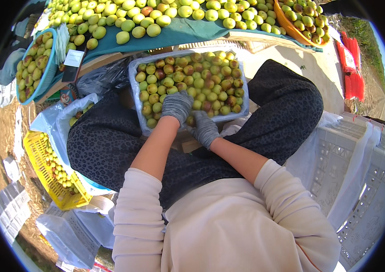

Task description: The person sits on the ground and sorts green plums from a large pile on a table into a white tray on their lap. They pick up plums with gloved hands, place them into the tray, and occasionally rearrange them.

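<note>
A white crate (246, 102) with a thin plastic liner sits between my bent knees, full of green and brown jujubes (197, 83). My left hand (178, 104), in a grey knit glove, lies over the fruit at the crate's near side. Its fingertips point down and are mostly hidden. My right hand (204, 127), gloved alike, is at the near rim with its thumb and fingers around one jujube (190, 121). Whether it grips that fruit or only touches it is unclear.
Beyond the crate, a teal-covered table (192, 30) bears many jujubes. An orange basket (282, 22) and a blue basket (54, 51) of fruit flank it. A phone (70, 73) lies at its edge. Left is a yellow crate (39, 163); white crates (331, 153) stand right.
</note>
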`<move>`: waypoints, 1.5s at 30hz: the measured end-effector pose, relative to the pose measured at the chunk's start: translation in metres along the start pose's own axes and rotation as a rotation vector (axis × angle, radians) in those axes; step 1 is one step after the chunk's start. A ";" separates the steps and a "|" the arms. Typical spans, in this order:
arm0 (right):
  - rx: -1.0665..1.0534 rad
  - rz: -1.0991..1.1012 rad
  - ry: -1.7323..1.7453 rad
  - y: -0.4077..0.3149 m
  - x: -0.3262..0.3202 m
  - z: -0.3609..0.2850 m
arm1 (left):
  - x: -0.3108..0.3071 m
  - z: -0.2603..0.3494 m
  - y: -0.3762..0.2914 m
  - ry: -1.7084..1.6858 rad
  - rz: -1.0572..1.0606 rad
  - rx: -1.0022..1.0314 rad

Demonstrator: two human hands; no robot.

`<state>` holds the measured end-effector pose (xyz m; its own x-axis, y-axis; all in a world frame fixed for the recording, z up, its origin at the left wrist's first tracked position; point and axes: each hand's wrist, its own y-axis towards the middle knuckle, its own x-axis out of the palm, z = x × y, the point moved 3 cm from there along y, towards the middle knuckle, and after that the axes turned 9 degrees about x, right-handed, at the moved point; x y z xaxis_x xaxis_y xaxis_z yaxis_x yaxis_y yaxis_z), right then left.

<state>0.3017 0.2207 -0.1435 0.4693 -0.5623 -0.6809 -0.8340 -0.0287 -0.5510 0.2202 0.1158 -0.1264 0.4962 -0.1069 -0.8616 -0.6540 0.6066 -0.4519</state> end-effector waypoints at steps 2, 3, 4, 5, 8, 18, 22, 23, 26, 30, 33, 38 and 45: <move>-0.012 -0.016 -0.095 0.002 0.002 0.001 | 0.002 0.007 0.008 0.047 0.013 0.051; -0.019 -0.014 -0.137 0.004 0.003 0.002 | 0.004 0.007 0.011 0.070 0.006 0.044; -0.024 -0.032 -0.151 0.006 0.005 0.003 | 0.006 0.008 0.013 0.093 -0.001 0.036; -0.036 -0.040 -0.161 0.009 0.007 0.004 | 0.008 0.008 0.015 0.121 0.005 0.029; -0.098 0.065 -0.161 0.015 0.014 0.004 | 0.013 0.006 0.014 0.112 0.019 0.028; -0.212 0.023 -0.261 0.028 0.028 0.005 | 0.014 0.001 0.012 0.092 0.105 0.019; -0.146 0.056 -0.226 0.029 0.031 0.007 | 0.010 0.002 0.012 0.052 0.119 0.018; -0.137 0.094 -0.198 0.029 0.030 0.007 | 0.009 0.002 0.013 0.051 0.120 0.028; -0.104 0.112 -0.129 0.025 0.027 0.009 | 0.004 0.001 0.011 0.033 0.159 0.060; -0.008 0.055 -0.179 0.023 0.020 0.007 | 0.006 0.000 0.010 0.030 0.054 0.065; -0.004 0.044 -0.188 0.022 0.017 0.002 | 0.007 0.001 0.011 0.008 0.050 0.075; -0.010 0.020 -0.187 0.024 0.019 0.002 | 0.004 0.002 0.010 -0.021 0.030 0.034; -0.097 -0.006 -0.142 0.012 0.000 -0.005 | -0.006 -0.001 -0.007 -0.089 0.062 -0.072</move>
<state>0.2907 0.2161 -0.1476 0.5049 -0.4397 -0.7428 -0.8519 -0.1156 -0.5107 0.2213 0.1119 -0.1182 0.5002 0.0020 -0.8659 -0.7227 0.5517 -0.4162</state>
